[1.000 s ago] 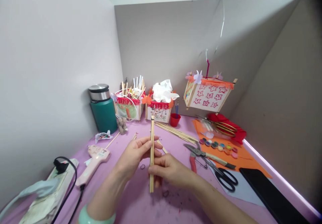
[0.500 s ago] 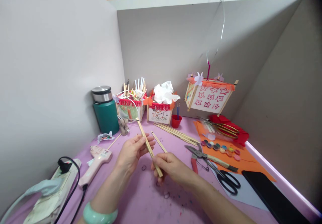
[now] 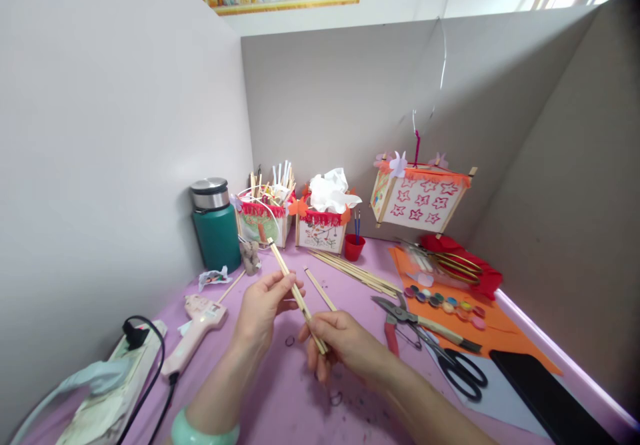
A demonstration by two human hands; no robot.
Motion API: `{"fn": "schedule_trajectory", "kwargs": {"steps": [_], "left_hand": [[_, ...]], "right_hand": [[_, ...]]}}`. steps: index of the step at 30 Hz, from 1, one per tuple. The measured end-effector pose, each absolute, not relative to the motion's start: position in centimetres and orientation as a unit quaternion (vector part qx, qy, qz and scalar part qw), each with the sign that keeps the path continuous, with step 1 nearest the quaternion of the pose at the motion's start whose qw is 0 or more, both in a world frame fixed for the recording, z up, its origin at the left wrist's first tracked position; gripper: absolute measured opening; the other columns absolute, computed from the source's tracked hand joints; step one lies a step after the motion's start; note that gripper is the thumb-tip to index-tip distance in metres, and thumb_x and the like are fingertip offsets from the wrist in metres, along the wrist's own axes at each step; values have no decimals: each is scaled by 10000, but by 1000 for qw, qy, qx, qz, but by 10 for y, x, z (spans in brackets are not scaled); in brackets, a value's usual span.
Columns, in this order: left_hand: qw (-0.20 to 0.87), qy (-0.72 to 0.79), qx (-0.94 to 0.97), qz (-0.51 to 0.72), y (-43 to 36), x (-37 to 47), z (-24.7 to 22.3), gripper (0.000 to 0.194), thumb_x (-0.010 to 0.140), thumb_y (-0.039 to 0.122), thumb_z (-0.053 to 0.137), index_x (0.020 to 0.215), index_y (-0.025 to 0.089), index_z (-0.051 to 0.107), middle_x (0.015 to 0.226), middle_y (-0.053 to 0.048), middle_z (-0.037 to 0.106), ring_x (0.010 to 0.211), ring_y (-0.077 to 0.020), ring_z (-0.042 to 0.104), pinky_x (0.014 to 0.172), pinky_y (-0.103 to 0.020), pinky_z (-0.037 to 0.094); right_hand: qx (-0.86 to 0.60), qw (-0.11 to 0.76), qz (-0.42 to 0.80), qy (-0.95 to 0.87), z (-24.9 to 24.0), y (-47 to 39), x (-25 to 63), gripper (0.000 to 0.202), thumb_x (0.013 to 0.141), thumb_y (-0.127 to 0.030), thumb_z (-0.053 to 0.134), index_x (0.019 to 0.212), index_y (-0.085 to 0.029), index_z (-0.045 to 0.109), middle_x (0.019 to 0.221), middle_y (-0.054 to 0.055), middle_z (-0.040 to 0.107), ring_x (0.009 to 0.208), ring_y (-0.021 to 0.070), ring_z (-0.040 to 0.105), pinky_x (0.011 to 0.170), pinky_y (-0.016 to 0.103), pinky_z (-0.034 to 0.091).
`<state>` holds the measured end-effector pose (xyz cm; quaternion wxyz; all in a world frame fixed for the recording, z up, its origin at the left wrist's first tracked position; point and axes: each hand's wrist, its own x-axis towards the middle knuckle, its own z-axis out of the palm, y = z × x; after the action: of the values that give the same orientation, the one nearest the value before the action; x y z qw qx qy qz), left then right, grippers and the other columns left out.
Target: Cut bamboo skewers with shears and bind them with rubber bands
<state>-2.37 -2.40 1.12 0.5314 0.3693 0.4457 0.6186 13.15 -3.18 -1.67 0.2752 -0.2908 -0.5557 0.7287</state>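
A slim bundle of wooden sticks (image 3: 287, 272) slants between my hands, its far end bound with something dark. My left hand (image 3: 265, 302) pinches the bundle near its middle, thumb on top. Around the near end, my right hand (image 3: 340, 338) has its thumb and fingers closed. Another wooden stick (image 3: 320, 288) lies just beyond my right hand, its near end hidden behind the fingers. A small dark ring (image 3: 289, 341) rests on the purple tabletop (image 3: 280, 405) between my forearms.
Loose sticks (image 3: 355, 273) lie behind. At left stand a glue gun (image 3: 197, 332), power strip (image 3: 120, 385) and green flask (image 3: 216, 235). Pliers (image 3: 400, 312), black scissors (image 3: 463, 372), paints (image 3: 445, 302) and a phone (image 3: 540, 392) lie right. Decorated boxes (image 3: 320, 232) stand behind; a lantern (image 3: 420, 198) hangs.
The view has shifted, so the scene sits slightly lower and further right. Both hands still hold the bundle; its sticks now show a narrow gap between them.
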Motion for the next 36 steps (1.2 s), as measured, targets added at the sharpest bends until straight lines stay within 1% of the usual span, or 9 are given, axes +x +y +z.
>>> {"fn": "schedule_trajectory", "kwargs": {"steps": [7,12,15,19,21,24,26,31,36], "left_hand": [[513,441,336,655,-22,-30,12,286,656,319,734,801,98,626,771,-85,669,728,-183,638,604,-253,529],[533,453,289,653,-24,-26,13,229,691,267,717,817,104,615,842,-99,681,792,-196,654,656,-269,541],[595,481,304,568,-30,-16,13,297,729,371,674,822,96,612,787,-123,685,705,-202,663,566,-260,528],[663,465,446,382,-40,-12,18,460,765,542,555,701,90,611,550,-100,628,393,-151,554,370,-218,391],[592,453,508,431,-43,-14,23,431,789,522,530,690,111,615,513,-56,595,351,-106,474,362,-203,343],[392,480,592,515,-47,-12,28,288,806,429,554,777,159,651,698,-46,634,570,-120,544,493,-193,396],[350,487,649,469,-49,-5,26,243,823,388,539,787,178,657,793,-48,641,726,-147,570,586,-194,415],[516,453,616,386,-51,13,11,340,856,422,446,686,152,564,541,8,495,395,-71,364,385,-186,251],[648,401,494,419,-51,14,14,278,809,404,517,897,145,566,546,41,448,347,-32,202,347,-178,114]], "right_hand": [[-312,301,713,-550,-15,-30,129,397,780,-483,543,919,-113,579,601,17,613,383,95,534,375,204,411],[-361,525,608,-474,-9,-22,132,297,747,-427,616,826,-149,551,615,-20,587,423,73,505,408,197,426],[-359,607,563,-431,0,-9,147,275,752,-419,616,752,-157,533,608,-30,569,429,61,482,411,187,420],[-400,566,538,-480,13,4,174,278,734,-401,635,708,-142,535,556,-16,584,385,70,494,369,187,408],[-420,514,545,-512,19,5,182,282,725,-401,641,694,-142,532,539,-10,598,366,77,506,349,183,401],[-418,435,573,-554,27,-4,180,288,724,-411,633,684,-148,521,512,-15,601,346,79,507,333,175,388],[-411,390,585,-580,30,-12,172,291,730,-416,620,680,-149,517,498,-18,598,339,80,505,330,174,382],[-401,386,586,-589,31,-17,163,326,760,-462,568,759,-136,564,496,-24,577,336,75,479,330,177,362],[-412,476,512,-584,31,-11,170,473,835,-528,429,947,-117,637,700,33,592,461,87,512,373,200,373]]}}
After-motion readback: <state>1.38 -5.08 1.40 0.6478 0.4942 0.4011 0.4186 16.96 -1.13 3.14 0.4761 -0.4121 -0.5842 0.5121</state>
